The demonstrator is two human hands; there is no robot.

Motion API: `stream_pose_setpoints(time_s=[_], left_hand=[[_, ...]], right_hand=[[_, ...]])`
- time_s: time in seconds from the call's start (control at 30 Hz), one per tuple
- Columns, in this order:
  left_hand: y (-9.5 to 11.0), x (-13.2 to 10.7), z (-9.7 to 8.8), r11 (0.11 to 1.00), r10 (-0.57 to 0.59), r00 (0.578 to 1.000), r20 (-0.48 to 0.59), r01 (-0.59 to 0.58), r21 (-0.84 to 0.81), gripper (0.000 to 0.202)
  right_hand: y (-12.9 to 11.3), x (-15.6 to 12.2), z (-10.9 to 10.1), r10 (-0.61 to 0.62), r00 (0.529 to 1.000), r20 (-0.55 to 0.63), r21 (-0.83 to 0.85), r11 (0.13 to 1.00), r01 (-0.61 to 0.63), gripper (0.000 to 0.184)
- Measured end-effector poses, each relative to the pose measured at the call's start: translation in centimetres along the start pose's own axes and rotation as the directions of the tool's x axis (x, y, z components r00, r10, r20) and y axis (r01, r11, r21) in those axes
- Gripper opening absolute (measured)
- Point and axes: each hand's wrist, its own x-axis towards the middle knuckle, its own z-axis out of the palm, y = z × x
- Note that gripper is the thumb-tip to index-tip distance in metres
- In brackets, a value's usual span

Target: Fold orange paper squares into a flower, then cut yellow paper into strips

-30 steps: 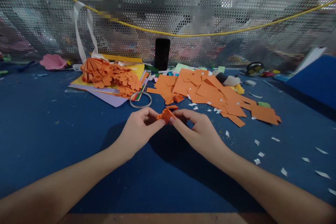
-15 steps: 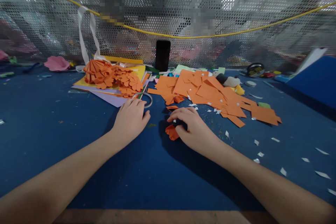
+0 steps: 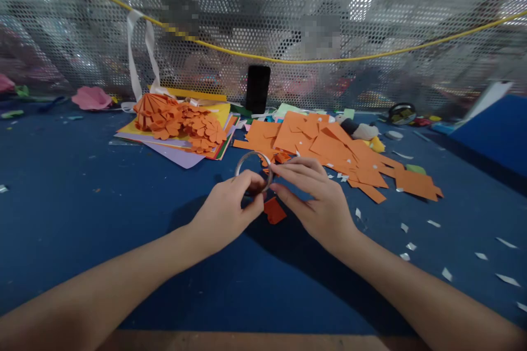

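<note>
A thin roll of tape (image 3: 237, 167) is held on edge above the table by my left hand (image 3: 230, 205), its fingers and thumb closed round the near side. My right hand (image 3: 319, 197) meets the roll's right edge with its fingertips and thumb tip. Whether it pinches a loose end of tape is too small to see. Just below the fingertips, a small folded orange paper piece (image 3: 275, 211) lies on the blue table (image 3: 197, 290). Behind the right hand are more small orange folded pieces (image 3: 282, 158), partly hidden.
Orange paper flowers (image 3: 181, 123) rest on coloured sheets (image 3: 187, 158) at the back left. A heap of orange paper squares (image 3: 329, 145) spreads at the back right. A black phone (image 3: 257, 89) leans on the perforated screen (image 3: 230, 16). White scraps (image 3: 447, 274) litter the right side.
My left hand has lifted the tape roll from beside the paper stack and brought it right to my right hand. My right hand has come off the folded orange piece onto the roll.
</note>
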Motion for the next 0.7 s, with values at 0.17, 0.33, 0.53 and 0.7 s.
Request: stream_pose_setpoints(time_s=[0.17, 0.33, 0.53, 0.7], left_hand=[[-0.18, -0.3, 0.25, 0.989, 0.092, 0.995, 0.033, -0.095, 0.111, 0.014], [-0.42, -0.83, 0.42, 0.954, 0.172, 0.985, 0.015, -0.17, 0.246, 0.027], [-0.37, -0.88, 0.39, 0.938, 0.222, 0.97, -0.098, -0.185, 0.292, 0.028], [0.15, -0.57, -0.1, 0.982, 0.132, 0.977, -0.165, -0.106, 0.157, 0.03]], right_hand=[[-0.01, -0.14, 0.1, -0.018, 1.0, 0.007, 0.021, 1.0, 0.018, 0.032], [-0.46, -0.12, 0.17, -0.002, 1.0, -0.021, 0.035, 0.999, 0.002, 0.021], [-0.82, -0.11, 0.08, -0.025, 0.999, -0.029, 0.002, 1.0, 0.025, 0.008], [-0.68, -0.15, 0.06, -0.209, 0.977, -0.027, -0.109, 0.973, 0.205, 0.009]])
